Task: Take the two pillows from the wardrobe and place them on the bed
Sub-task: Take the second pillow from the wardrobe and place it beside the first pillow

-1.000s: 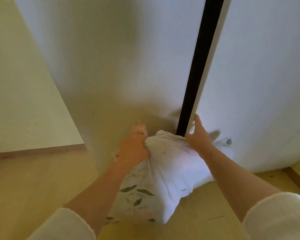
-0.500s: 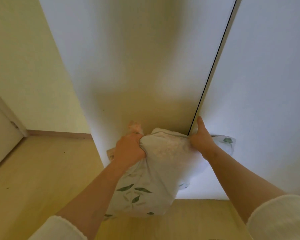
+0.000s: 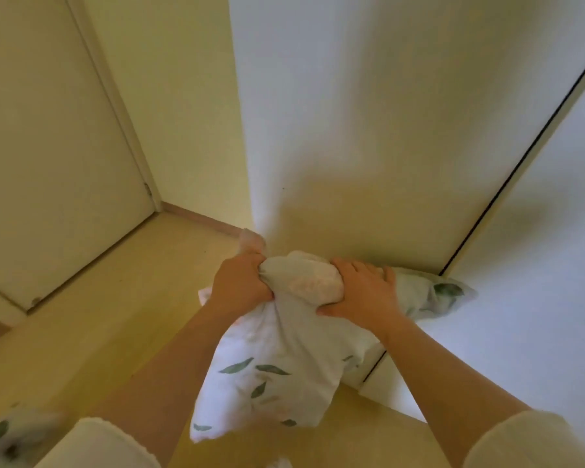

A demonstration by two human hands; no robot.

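Both hands grip a leaf-print pillow [image 3: 267,359] above pale wooden floor [image 3: 98,319] beside white wardrobe doors [image 3: 368,113].

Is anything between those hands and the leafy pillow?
No. Both the left hand and right hand already clutch the pillow directly. The bed is out of view, so that path can't be judged.

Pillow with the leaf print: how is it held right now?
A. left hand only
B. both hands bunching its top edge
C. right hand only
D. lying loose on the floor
B: the left hand and the right hand each have a grip on the gathered top of the pillow, which hangs clear of the floor.
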